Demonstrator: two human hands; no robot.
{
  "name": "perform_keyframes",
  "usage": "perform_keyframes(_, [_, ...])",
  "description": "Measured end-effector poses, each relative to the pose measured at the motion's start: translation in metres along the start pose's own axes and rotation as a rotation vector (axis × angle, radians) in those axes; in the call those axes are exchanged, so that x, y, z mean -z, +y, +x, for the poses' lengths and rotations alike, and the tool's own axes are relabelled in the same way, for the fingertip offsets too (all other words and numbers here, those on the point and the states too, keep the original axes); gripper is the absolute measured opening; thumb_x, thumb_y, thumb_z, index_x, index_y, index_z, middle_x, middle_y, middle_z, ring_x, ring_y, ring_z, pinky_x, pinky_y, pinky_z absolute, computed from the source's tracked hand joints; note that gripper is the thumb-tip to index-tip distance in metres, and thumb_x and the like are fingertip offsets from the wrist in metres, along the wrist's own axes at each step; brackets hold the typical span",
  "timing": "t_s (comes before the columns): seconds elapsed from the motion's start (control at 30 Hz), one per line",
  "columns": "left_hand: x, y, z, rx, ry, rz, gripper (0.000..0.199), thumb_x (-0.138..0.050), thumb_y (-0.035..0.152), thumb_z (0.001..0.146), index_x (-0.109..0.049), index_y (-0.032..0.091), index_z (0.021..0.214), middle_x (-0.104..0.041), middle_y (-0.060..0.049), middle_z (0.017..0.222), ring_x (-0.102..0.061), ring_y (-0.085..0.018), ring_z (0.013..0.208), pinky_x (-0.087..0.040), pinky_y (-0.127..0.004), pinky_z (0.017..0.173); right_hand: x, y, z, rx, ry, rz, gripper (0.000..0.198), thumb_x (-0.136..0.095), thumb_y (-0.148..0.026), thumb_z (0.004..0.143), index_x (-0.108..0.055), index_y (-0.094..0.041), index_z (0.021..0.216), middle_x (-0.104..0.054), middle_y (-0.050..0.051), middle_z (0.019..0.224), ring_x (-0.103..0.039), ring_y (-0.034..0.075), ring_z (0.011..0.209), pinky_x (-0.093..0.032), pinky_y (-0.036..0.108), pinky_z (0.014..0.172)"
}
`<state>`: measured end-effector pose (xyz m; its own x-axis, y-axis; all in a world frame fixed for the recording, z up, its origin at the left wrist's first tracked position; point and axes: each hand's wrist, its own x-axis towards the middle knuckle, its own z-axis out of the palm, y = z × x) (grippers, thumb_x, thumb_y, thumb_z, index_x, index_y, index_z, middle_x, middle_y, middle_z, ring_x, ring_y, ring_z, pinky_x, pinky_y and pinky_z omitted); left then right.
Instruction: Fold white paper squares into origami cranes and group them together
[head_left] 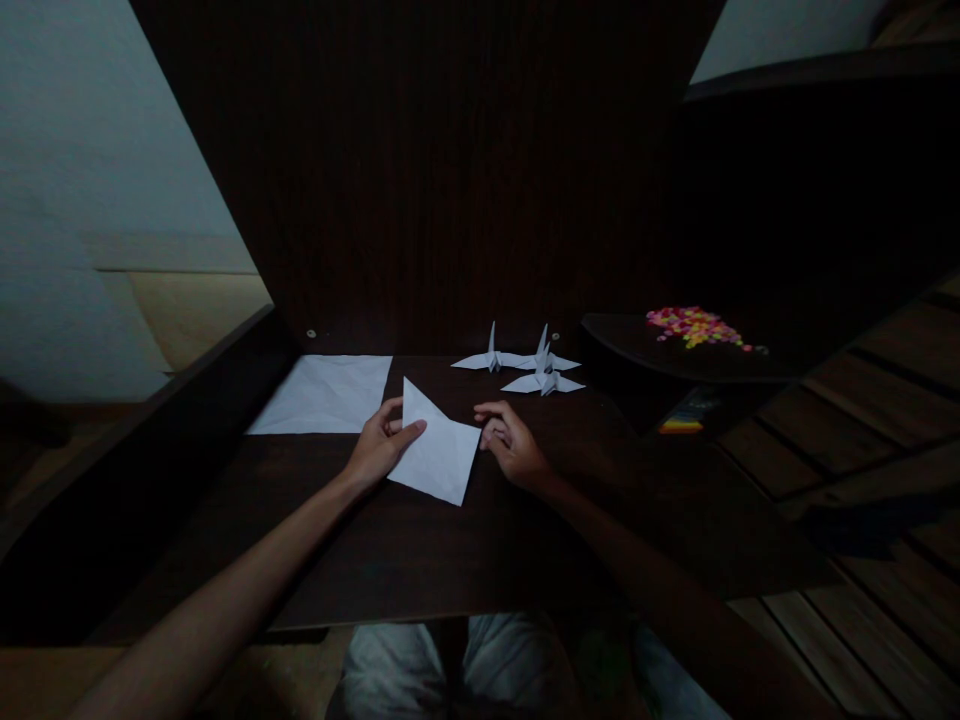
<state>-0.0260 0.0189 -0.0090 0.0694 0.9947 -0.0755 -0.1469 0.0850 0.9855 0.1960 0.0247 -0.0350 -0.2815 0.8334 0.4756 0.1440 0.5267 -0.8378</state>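
A folded sheet of white paper is held above the dark desk by my left hand, its thumb on top and the fingers behind. One pointed flap stands up at the paper's upper left. My right hand is at the paper's right corner, its index finger and thumb apart and the other fingers curled. No grip on the paper shows there, and whether the fingertips touch it is hard to tell. Beyond my hands, several white paper cranes stand close together near the desk's back panel.
A flat white sheet lies at the back left of the desk. On the right, a low dark shelf bears a pile of small colourful pieces. Beneath it is a rainbow-striped item. A raised side panel bounds the left.
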Motion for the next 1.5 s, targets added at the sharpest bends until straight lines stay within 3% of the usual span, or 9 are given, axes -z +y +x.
perform_keyframes(0.07, [0.000,0.000,0.001,-0.021,0.017,-0.031,0.084,-0.080,0.033,0.061,-0.035,0.024,0.132,-0.072,-0.001,0.076,-0.068,-0.020,0.060,-0.053,-0.028,0.054,0.002,-0.007,0.000,0.054,-0.122,-0.075,0.032,-0.057,-0.016,0.078,-0.059,-0.022,0.109,-0.050,0.009,0.114,-0.056,0.017,0.091,-0.048,0.030,0.072])
perform_keyframes(0.13, [0.001,0.001,0.002,-0.042,0.019,-0.036,0.086,-0.080,0.033,0.061,-0.034,0.027,0.132,-0.071,0.000,0.079,-0.067,-0.018,0.060,-0.052,-0.027,0.054,0.005,-0.015,-0.001,0.087,-0.201,-0.113,0.030,-0.062,-0.015,0.075,-0.064,-0.022,0.104,-0.050,0.009,0.118,-0.054,0.021,0.100,-0.049,0.034,0.077])
perform_keyframes(0.27, [0.005,0.000,0.005,-0.059,0.025,0.076,0.043,-0.079,0.037,0.061,-0.065,0.016,0.096,-0.069,-0.003,0.076,-0.065,-0.016,0.065,-0.049,-0.024,0.056,0.005,-0.021,-0.001,0.102,-0.203,-0.166,0.023,-0.066,-0.022,0.077,-0.068,-0.021,0.100,-0.053,0.009,0.113,-0.056,0.019,0.095,-0.048,0.037,0.084])
perform_keyframes(0.4, [0.005,0.002,0.006,0.036,0.022,0.045,0.034,-0.079,0.039,0.058,-0.072,0.014,0.080,-0.072,-0.007,0.083,-0.065,-0.020,0.077,-0.049,-0.027,0.067,0.002,-0.019,-0.001,0.109,-0.151,-0.191,0.016,-0.065,-0.027,0.080,-0.070,-0.020,0.094,-0.056,0.009,0.107,-0.058,0.018,0.091,-0.048,0.036,0.083])
perform_keyframes(0.57, [0.003,0.011,0.001,0.129,-0.054,-0.067,0.031,-0.074,0.036,0.063,-0.073,0.012,0.083,-0.072,-0.010,0.093,-0.065,-0.023,0.084,-0.048,-0.029,0.071,0.004,-0.018,0.000,0.077,-0.145,-0.186,0.014,-0.065,-0.026,0.080,-0.070,-0.019,0.092,-0.056,0.009,0.105,-0.057,0.019,0.092,-0.049,0.034,0.077])
perform_keyframes(0.8, [0.007,0.014,-0.002,0.156,-0.160,-0.140,0.041,-0.067,0.013,0.058,-0.070,0.015,0.099,-0.071,-0.005,0.087,-0.063,-0.019,0.079,-0.045,-0.026,0.069,0.005,-0.017,0.000,0.051,-0.205,-0.191,0.018,-0.066,-0.018,0.075,-0.069,-0.019,0.093,-0.057,0.008,0.101,-0.057,0.019,0.092,-0.050,0.032,0.074])
perform_keyframes(1.07, [0.008,0.007,0.002,0.129,-0.149,-0.090,0.042,-0.070,0.009,0.055,-0.071,0.014,0.096,-0.071,-0.007,0.096,-0.062,-0.021,0.087,-0.044,-0.030,0.078,0.004,-0.014,0.000,0.071,-0.139,-0.189,0.015,-0.067,-0.023,0.076,-0.070,-0.019,0.090,-0.059,0.008,0.099,-0.059,0.017,0.085,-0.052,0.031,0.071])
perform_keyframes(1.2, [0.013,0.008,0.001,0.173,-0.299,-0.182,0.057,-0.062,0.004,0.051,-0.068,0.012,0.107,-0.072,-0.009,0.096,-0.062,-0.023,0.089,-0.043,-0.031,0.081,0.005,-0.012,0.000,0.079,-0.115,-0.175,0.016,-0.068,-0.022,0.075,-0.070,-0.019,0.091,-0.059,0.008,0.100,-0.059,0.017,0.085,-0.052,0.030,0.071])
perform_keyframes(1.5, [0.024,0.002,0.003,0.107,-0.454,-0.196,0.077,-0.067,0.004,0.053,-0.055,0.015,0.128,-0.070,-0.006,0.090,-0.060,-0.015,0.074,-0.043,-0.022,0.065,0.007,-0.016,0.001,0.059,-0.108,-0.143,0.015,-0.066,-0.023,0.077,-0.070,-0.019,0.090,-0.060,0.007,0.099,-0.059,0.017,0.085,-0.051,0.029,0.070])
